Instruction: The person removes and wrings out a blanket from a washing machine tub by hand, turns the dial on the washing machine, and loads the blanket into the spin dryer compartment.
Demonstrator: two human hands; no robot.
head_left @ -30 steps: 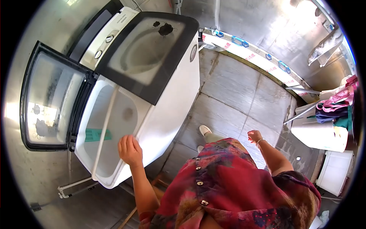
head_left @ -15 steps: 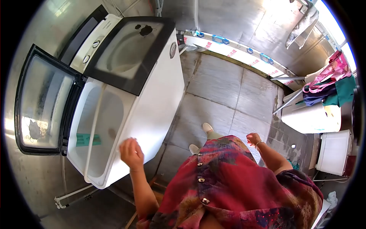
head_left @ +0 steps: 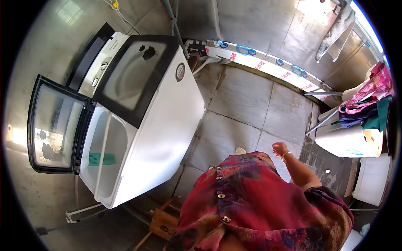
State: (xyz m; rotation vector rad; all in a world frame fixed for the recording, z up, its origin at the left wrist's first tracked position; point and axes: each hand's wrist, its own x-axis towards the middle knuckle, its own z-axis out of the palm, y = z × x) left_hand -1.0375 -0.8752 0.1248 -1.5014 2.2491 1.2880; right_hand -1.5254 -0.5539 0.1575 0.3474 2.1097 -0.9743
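My right hand [head_left: 279, 149] hangs in the air at my right side, above the floor. Its fingers are loosely curled, with nothing visible in them, and a bracelet circles the wrist. My left hand is out of the picture. To my left stands a white twin-tub washing machine [head_left: 163, 125]. The lid [head_left: 56, 121] of its near tub is raised; inside, a green slotted panel [head_left: 101, 159] shows and a pale hose [head_left: 103, 157] runs across the opening. The dark-framed lid [head_left: 135, 79] over its other tub is down.
Pink, navy and green cloths [head_left: 368, 104] hang over a white container [head_left: 347, 140] on the right. Another white box [head_left: 372, 180] stands nearer. A wooden stool [head_left: 164, 222] is at lower left. Grey tiles [head_left: 238, 100] cover the floor; a printed strip [head_left: 259, 65] edges the far wall.
My left hand, earlier beside the washer's near edge, has left the view. The washer appears slightly lower and the wooden stool shows more. My right hand stays at my side.
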